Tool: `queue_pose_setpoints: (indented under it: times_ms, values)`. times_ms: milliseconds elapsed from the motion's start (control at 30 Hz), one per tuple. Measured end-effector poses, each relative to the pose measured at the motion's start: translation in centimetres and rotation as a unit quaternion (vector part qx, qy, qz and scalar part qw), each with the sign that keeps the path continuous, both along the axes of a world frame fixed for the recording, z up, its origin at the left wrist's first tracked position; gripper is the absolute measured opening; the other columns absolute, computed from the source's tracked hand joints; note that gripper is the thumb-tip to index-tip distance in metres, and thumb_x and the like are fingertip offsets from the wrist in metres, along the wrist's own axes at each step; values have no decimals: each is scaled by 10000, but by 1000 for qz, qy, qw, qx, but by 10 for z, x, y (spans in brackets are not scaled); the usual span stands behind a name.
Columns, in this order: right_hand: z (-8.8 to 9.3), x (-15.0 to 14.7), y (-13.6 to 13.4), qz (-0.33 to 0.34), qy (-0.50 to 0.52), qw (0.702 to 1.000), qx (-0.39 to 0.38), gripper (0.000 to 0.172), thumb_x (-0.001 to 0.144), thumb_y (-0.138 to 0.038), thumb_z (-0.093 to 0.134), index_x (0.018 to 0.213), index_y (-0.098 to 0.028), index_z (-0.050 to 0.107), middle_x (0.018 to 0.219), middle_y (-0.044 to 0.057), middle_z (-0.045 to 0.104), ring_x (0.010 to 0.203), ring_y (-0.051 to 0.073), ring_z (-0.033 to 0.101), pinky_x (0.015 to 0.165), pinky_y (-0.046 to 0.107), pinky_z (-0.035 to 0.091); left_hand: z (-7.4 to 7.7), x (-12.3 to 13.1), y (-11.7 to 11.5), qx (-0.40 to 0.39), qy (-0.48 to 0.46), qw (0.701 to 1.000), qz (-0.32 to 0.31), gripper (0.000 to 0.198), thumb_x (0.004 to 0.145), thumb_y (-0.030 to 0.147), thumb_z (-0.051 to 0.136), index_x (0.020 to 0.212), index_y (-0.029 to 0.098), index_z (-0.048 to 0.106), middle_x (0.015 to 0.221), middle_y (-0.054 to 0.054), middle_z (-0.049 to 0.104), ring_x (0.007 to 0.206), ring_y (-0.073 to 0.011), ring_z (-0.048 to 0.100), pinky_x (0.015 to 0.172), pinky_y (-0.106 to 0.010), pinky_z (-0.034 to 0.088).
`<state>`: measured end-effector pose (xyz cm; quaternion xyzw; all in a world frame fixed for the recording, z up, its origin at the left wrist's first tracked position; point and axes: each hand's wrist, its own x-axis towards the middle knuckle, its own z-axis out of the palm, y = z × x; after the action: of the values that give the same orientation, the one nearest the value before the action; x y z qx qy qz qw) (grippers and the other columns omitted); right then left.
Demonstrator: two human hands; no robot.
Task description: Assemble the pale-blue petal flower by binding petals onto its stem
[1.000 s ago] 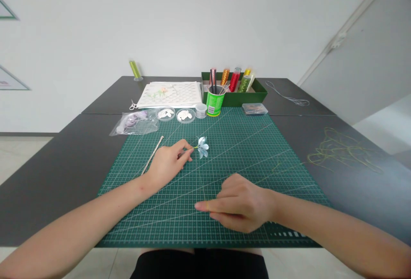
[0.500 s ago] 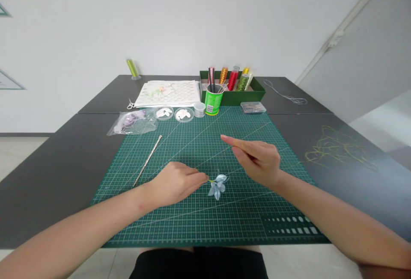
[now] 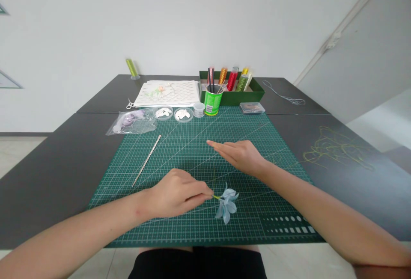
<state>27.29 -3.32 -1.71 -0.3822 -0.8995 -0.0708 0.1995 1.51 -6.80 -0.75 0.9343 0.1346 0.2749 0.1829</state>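
Person seated at a dark table (image 3: pixel 48 172), seen from over their own arms, w/ a green cutting mat (image 3: pixel 192 150) in front of them.

L hand (image 3: pixel 175 191) rests on the near part of the mat, thumb and fingertips pinched tight on the short yellow-green stem of a small pale-blue flower (image 3: pixel 227 204). The flower lies on the mat just right of those fingertips, petals fanning right and toward the person, near the mat's front edge.

R hand (image 3: pixel 239 155) is farther back, approx. mid-mat, palm down. Its fingers are stretched out straight, held close together and pointing left. It's apart from the flower; can't tell if it touches the mat or holds anything. A very fine thread shows faintly on the mat between the two hands.

A thin metal rod (image 3: pixel 147 160) lies diagonally on the mat's left side. Along the mat's far edge, left to right:
- clear plastic bag (image 3: pixel 131 122) w/ purplish contents
- two round dishes (image 3: pixel 164 112) of white pieces
- small clear jar (image 3: pixel 199 109)
- green cup (image 3: pixel 210 101) holding tools
- flat clear case (image 3: pixel 252 107)

Behind these sit a printed sheet (image 3: pixel 168 93) w/ small scissors (image 3: pixel 129 105) beside it, and a green box (image 3: pixel 253 95) of coloured tubes. On the bare table to the right lies a loose tangle of yellow-green thread (image 3: pixel 334 150).
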Motion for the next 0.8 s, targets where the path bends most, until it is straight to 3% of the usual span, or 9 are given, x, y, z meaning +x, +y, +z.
queue_pose_setpoints:
  times_ms: [133,367,533,800]
  values:
    - [-9,-1,1,1,-82,997,-2,398,1018,-231,431,1395,-214,560,749,10,736,556,86,590,480,226,290,4,-2,1,22,-56,998,24,131,981,222,545,974,192,672,700,24,741,545,-94,667,537,-221,487]
    - [-20,-3,3,39,-86,993,-76,511,944,-105,479,1439,-226,494,805,12,758,593,100,621,509,211,287,10,-5,2,48,-147,983,102,61,915,136,616,945,172,655,785,2,775,544,-87,665,533,-208,487]
    - [-20,-13,-6,76,-139,983,-89,414,972,-146,470,1377,-179,551,819,50,754,570,101,607,478,240,237,14,-6,8,62,-167,967,181,58,915,133,624,907,168,669,779,14,775,602,-83,694,581,-186,516]
    - [-12,-28,-30,180,-135,972,-71,445,978,-99,406,1417,-121,474,679,-19,684,463,99,495,458,271,213,10,-7,16,66,-176,940,285,103,932,176,607,875,180,693,751,17,769,679,-105,717,646,-202,551]
